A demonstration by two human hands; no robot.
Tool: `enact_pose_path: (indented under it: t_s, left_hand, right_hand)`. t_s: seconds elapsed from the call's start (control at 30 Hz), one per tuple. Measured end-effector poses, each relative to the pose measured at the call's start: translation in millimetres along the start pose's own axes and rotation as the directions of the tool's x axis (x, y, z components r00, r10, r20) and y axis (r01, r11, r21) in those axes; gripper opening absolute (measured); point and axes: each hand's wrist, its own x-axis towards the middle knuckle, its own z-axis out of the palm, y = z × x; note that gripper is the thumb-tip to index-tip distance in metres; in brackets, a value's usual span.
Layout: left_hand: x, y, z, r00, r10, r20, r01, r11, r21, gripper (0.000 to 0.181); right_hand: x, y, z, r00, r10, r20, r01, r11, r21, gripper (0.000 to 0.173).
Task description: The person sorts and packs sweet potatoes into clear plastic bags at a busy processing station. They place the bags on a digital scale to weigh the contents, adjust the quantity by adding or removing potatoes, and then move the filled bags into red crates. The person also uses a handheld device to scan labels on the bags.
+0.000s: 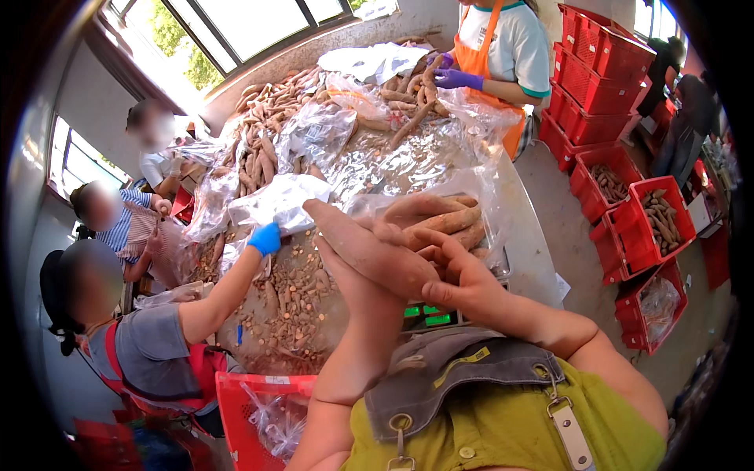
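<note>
A large sweet potato (pixel 371 250) lies slantwise across my left hand (pixel 366 288), whose palm and fingers hold it from below and behind. My right hand (pixel 465 282) is at the tuber's lower right end; its thumb touches or nearly touches that end, and its fingers are apart and loosely curled. Just beyond my hands, more sweet potatoes (pixel 450 222) rest on clear plastic over a scale, whose green lit display (pixel 437 319) shows below my right hand. Part of the scale is hidden by my hands and the plastic.
Heaped sweet potatoes (pixel 259 159), plastic bags (pixel 321 132) and small cut pieces (pixel 297 306) cover much of the table. A blue-gloved co-worker's hand (pixel 265 238) reaches in from the left. Across stands a person in an orange apron (pixel 495 35). Red crates (pixel 595 88) are stacked at right; another (pixel 227 406) stands lower left.
</note>
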Motion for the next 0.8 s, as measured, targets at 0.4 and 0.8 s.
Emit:
enact_pose_path:
  t_s: [0.4, 0.8]
  left_hand:
    - [-33.0, 40.3, -40.1, 0.790, 0.455, -0.411, -0.267, 0.859, 0.437, 0.052]
    - [-35.0, 23.2, -43.7, 0.872, 0.369, -0.322, -0.273, 0.912, 0.307, 0.034]
  right_hand:
    - [-3.8, -17.3, -6.8, 0.841, -0.538, 0.059, 0.426, 0.592, -0.684, 0.051]
    - [-26.6, -19.7, -4.0, 0.975, -0.196, -0.110, 0.167, 0.960, -0.226, 0.058]
